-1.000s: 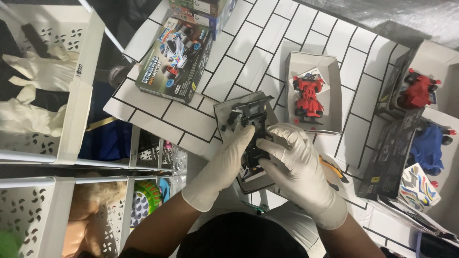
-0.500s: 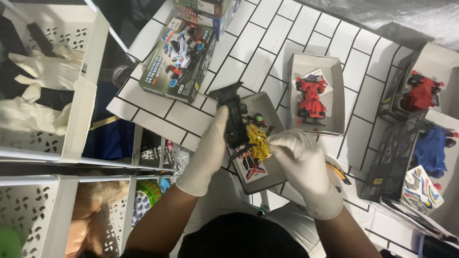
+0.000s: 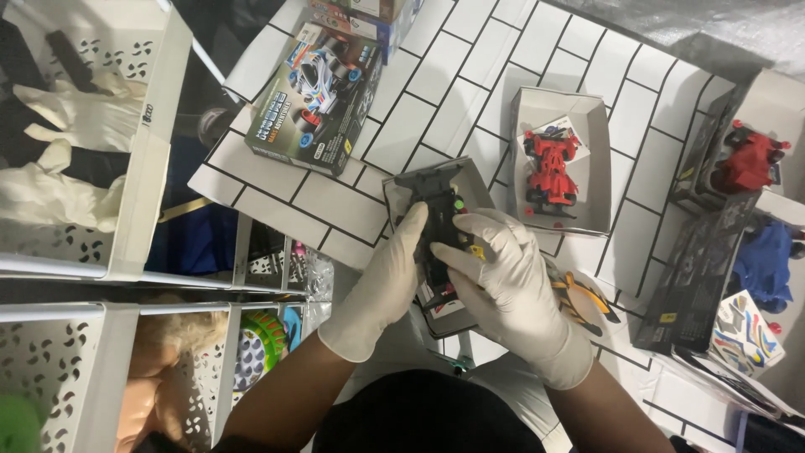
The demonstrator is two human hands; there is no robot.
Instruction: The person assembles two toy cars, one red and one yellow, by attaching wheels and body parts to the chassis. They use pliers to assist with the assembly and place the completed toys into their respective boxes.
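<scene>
Both my hands wear white gloves and grip a small black toy car chassis [image 3: 442, 220] over an open grey box tray [image 3: 401, 190]. My left hand [image 3: 384, 281] holds the chassis from its left side. From the right, my right hand [image 3: 501, 281] covers it with the fingers curled over the top. A green part and a yellow part show on the chassis near my right fingers. The tray's lower half is hidden under my hands.
A red toy car [image 3: 551, 167] lies in a white box tray [image 3: 592, 143]. A boxed car kit [image 3: 317, 94] sits at upper left. Yellow-handled pliers [image 3: 584, 300] lie beside my right wrist. More boxes with a red car [image 3: 749, 159] and a blue body [image 3: 767, 264] stand right. White baskets [image 3: 147, 159] with gloves stand left.
The black chassis, raised and tilted half a second ago with a yellow part showing, has come back down flat over the tray. Both hands have closed around it again.
</scene>
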